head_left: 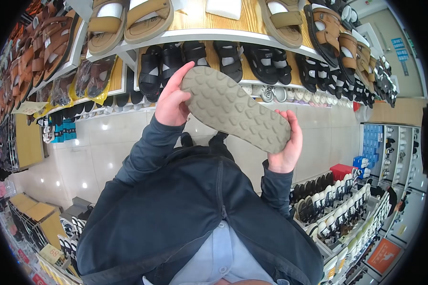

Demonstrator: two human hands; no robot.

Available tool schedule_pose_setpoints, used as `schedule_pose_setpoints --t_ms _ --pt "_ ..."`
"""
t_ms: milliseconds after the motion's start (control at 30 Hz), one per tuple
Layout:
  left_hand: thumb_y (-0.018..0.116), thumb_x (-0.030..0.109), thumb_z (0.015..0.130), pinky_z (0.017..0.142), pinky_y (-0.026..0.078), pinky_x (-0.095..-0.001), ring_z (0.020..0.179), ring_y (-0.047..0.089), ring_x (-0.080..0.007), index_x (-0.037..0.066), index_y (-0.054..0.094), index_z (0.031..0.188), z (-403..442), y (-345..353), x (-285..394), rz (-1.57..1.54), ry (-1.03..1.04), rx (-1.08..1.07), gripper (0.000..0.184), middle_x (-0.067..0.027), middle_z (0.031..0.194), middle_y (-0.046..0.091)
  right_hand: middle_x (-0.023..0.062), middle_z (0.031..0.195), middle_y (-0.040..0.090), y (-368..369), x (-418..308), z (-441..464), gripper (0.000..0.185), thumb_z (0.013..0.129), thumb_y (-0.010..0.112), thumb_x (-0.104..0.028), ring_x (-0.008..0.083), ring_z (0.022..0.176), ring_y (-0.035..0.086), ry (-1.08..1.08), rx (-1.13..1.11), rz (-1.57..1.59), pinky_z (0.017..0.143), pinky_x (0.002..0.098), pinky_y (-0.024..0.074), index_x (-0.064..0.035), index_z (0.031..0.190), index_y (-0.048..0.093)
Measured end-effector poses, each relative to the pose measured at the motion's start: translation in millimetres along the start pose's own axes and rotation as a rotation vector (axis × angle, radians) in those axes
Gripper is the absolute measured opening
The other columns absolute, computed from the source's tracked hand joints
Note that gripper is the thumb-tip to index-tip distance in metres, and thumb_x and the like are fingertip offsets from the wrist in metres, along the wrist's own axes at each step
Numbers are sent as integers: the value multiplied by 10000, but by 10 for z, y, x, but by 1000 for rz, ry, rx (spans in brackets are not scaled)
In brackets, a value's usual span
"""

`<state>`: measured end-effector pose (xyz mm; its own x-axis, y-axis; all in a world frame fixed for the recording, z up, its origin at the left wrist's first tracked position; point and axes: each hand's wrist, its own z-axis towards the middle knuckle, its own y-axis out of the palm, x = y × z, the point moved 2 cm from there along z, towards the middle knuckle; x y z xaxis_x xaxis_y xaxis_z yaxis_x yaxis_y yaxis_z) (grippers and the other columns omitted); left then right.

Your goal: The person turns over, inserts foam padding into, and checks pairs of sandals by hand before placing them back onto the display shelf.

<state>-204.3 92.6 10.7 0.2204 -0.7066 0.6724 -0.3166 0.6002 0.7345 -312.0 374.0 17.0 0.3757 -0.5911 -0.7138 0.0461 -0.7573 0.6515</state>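
Between my two hands is a sandal (235,108), its olive-grey sole with raised rounded bumps turned up toward me. My left hand (175,102) grips one end at the left, thumb on the sole's edge. At the right, my right hand (287,145) holds the other end, fingers wrapped round its rim. The sandal's upper side faces away and is hidden. Just beyond it, tan sandals (150,19) stand on the upper shelf (195,33), and black sandals (228,59) line the shelf below.
Brown sandals (325,31) continue along the shelf to the right. At the left are sandals in plastic bags (90,78). Racks of shoes (335,204) stand behind me on the right. Pale tiled floor (100,142) lies below, with blue boxes (371,140) along the right wall.
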Motion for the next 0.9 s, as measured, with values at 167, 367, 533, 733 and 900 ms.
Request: schedule_pose_setpoints --t_ms 167,367,533,733,900 --pt "385 -93 762 1120 430 -376 1317 564 -270 -9 343 1575 -8 16 71 -12 71 -52 818 -163 1422 567 134 1268 656 -54 103 76 440 1068 465 -354 310 1249 585 27 9 -68 1105 488 438 -1 1310 567" --pt "375 -112 706 1143 383 -348 1328 537 -231 -21 368 1563 -11 -27 134 139 234 -109 862 -133 1424 553 136 1270 663 -202 386 135 520 1032 504 -503 325 1206 615 409 65 83 1018 497 473 -56 1285 586" --pt "391 -97 732 1146 369 -333 1348 508 -207 -29 388 1547 -35 -189 195 398 259 -137 818 -110 1471 504 112 1153 675 -117 405 99 381 1030 561 -442 279 1118 637 336 62 27 958 435 496 -78 1127 618" --pt "583 287 964 1127 399 -496 1351 494 -295 75 250 1612 -103 -373 -28 250 52 -95 759 -162 1536 444 86 973 634 122 163 76 213 1035 574 -206 199 904 602 -239 -80 -295 868 352 482 -18 945 615" --pt "614 414 968 1095 414 -585 1378 455 -314 145 335 1546 -139 -382 -99 105 -15 -78 697 -135 1546 425 108 958 624 201 84 93 180 1008 580 -145 211 878 601 -389 -211 -348 850 366 497 8 916 601"
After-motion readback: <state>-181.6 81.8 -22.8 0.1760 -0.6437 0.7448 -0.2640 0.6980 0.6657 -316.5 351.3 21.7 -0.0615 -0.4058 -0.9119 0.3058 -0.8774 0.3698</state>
